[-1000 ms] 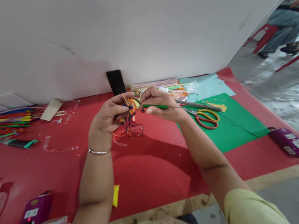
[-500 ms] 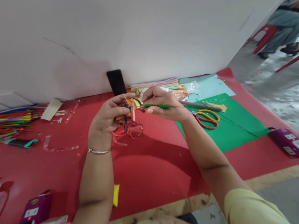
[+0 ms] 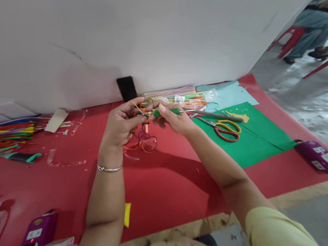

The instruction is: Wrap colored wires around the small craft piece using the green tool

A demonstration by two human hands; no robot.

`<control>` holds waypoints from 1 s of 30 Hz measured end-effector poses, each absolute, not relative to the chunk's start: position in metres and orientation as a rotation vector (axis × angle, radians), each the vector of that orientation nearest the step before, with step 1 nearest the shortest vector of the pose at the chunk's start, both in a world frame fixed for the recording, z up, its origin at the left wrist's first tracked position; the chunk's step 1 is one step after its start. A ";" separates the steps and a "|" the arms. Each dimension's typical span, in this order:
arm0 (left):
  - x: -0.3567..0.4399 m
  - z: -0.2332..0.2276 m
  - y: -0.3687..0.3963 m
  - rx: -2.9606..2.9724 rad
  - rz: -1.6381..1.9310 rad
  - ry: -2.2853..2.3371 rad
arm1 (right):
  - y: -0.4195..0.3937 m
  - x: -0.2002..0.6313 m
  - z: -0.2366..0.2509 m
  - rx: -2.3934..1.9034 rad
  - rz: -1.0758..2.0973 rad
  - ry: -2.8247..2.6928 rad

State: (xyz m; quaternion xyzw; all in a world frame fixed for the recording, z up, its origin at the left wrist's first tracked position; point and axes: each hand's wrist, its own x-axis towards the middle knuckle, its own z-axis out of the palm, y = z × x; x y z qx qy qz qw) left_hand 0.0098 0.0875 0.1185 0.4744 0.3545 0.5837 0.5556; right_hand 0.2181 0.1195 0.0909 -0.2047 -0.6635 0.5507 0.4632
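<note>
My left hand point(image 3: 118, 123) is closed around a small bundle of dark and orange strands, mostly hidden by the fingers. Thin dark and orange cords point(image 3: 143, 139) dangle from it in loops over the red table. A short orange stick point(image 3: 146, 128) shows just below the fingertips. My right hand point(image 3: 174, 117) grips a green-handled tool point(image 3: 171, 112), whose thin shaft points right, away from the bundle. The right fingertips reach to the bundle beside the left fingertips; whether they pinch a strand I cannot make out.
Scissors point(image 3: 227, 130) lie on green sheet point(image 3: 258, 147) beside a grey fuzzy stick point(image 3: 217, 114). A black phone point(image 3: 127, 88) leans on the white wall. Coloured stems point(image 3: 5, 134) and a cutter point(image 3: 23, 157) lie left. Purple boxes point(image 3: 319, 155) rest near both ends. A person sits far right.
My right hand has shifted slightly left and turned, its fingers now reaching to the bundle. The tool's handle now lies over the fingers under the thumb. My left hand has barely moved.
</note>
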 end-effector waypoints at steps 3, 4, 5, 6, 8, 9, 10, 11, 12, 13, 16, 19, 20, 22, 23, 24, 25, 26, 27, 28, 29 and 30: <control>0.012 0.116 0.088 1.143 1.439 0.869 | 0.113 0.209 0.090 -0.504 1.433 -1.569; 0.013 0.116 0.088 1.150 1.462 0.887 | 0.111 0.207 0.090 -0.501 1.455 -1.546; 0.013 0.116 0.089 1.156 1.482 0.909 | 0.110 0.205 0.090 -0.500 1.471 -1.522; 0.014 0.115 0.089 1.163 1.497 0.934 | 0.109 0.203 0.090 -0.505 1.480 -1.499; 0.014 0.115 0.089 1.185 1.522 0.983 | 0.108 0.199 0.089 -0.529 1.481 -1.453; 0.014 0.116 0.089 1.200 1.534 0.999 | 0.108 0.198 0.089 -0.541 1.479 -1.432; 0.014 0.116 0.088 1.216 1.542 1.003 | 0.109 0.198 0.088 -0.552 1.479 -1.413; 0.014 0.117 0.088 1.228 1.549 0.991 | 0.110 0.197 0.088 -0.558 1.478 -1.395; 0.013 0.118 0.088 1.231 1.548 0.967 | 0.111 0.197 0.087 -0.559 1.478 -1.375; 0.012 0.119 0.087 1.222 1.540 0.934 | 0.112 0.198 0.086 -0.557 1.480 -1.357; 0.008 0.121 0.086 1.157 1.475 0.858 | 0.115 0.198 0.085 -0.537 1.497 -1.309; 0.007 0.121 0.086 1.123 1.442 0.858 | 0.116 0.199 0.084 -0.540 1.524 -1.283; 0.007 0.120 0.086 1.125 1.450 0.864 | 0.116 0.199 0.083 -0.550 1.530 -1.280; 0.009 0.117 0.088 1.143 1.492 0.877 | 0.115 0.198 0.083 -0.566 1.546 -1.289; 0.011 0.116 0.089 1.164 1.519 0.889 | 0.114 0.197 0.083 -0.569 1.554 -1.297; 0.012 0.115 0.090 1.195 1.547 0.910 | 0.113 0.196 0.082 -0.571 1.558 -1.304; 0.014 0.113 0.090 1.234 1.575 0.946 | 0.113 0.195 0.081 -0.575 1.556 -1.307; 0.016 0.112 0.091 1.275 1.608 0.993 | 0.113 0.193 0.079 -0.583 1.544 -1.304; 0.018 0.111 0.091 1.315 1.639 1.048 | 0.113 0.191 0.077 -0.597 1.522 -1.289; 0.020 0.109 0.092 1.348 1.666 1.102 | 0.114 0.188 0.075 -0.611 1.498 -1.265; 0.022 0.108 0.092 1.372 1.690 1.145 | 0.114 0.185 0.072 -0.622 1.476 -1.229; 0.024 0.107 0.092 1.382 1.716 1.164 | 0.115 0.182 0.069 -0.627 1.463 -1.184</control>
